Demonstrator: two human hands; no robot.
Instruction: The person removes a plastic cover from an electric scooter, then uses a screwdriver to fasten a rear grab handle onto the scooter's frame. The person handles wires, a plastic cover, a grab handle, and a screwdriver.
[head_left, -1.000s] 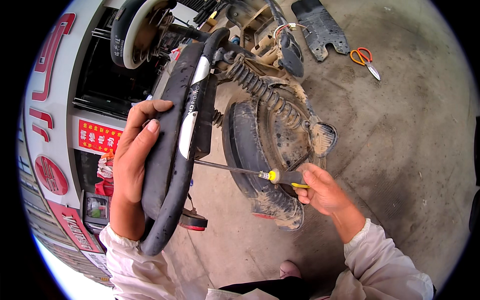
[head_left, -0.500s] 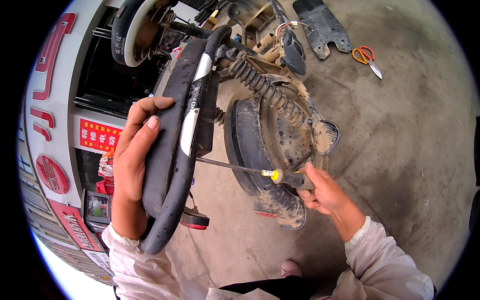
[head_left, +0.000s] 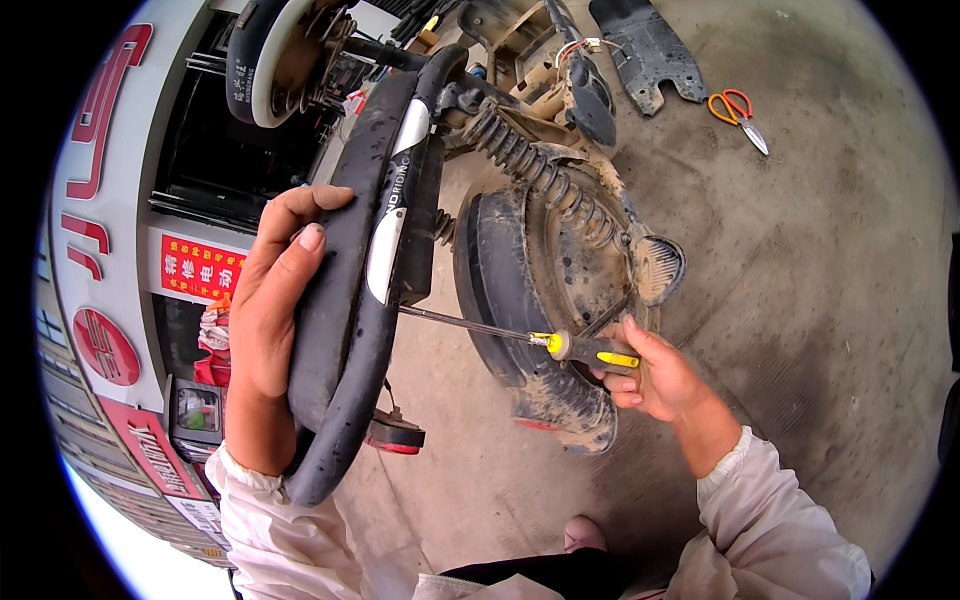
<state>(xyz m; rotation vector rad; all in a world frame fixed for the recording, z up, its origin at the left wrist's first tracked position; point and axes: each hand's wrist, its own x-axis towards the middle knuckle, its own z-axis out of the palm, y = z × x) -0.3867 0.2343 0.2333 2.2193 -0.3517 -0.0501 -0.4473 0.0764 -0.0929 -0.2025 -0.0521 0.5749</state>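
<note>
A long-shafted screwdriver (head_left: 588,350) with a grey and yellow handle lies between the thumb and fingers of my right hand (head_left: 660,375). Its shaft runs left to the underside of a black scooter seat (head_left: 335,270), where the tip is hidden. My left hand (head_left: 270,310) grips the seat, thumb and forefinger resting on its padded surface. A thick black curved rail (head_left: 360,380) with white panels follows the seat's edge. Behind the screwdriver are the scooter's dirty rear wheel and mudguard (head_left: 500,270) and a coil spring shock absorber (head_left: 540,175).
Orange-handled scissors (head_left: 738,115) and a black flat panel (head_left: 650,55) lie on the concrete floor at the far right. A footrest pedal (head_left: 660,270) juts out beside the wheel. A red-edged lamp (head_left: 395,433) hangs below the seat. Another wheel (head_left: 270,70) stands upper left, by a shopfront.
The screwdriver's handle has turned, so a yellow stripe now shows on it. My right hand has shifted slightly right and its fingers sit differently. My left hand stays on the seat.
</note>
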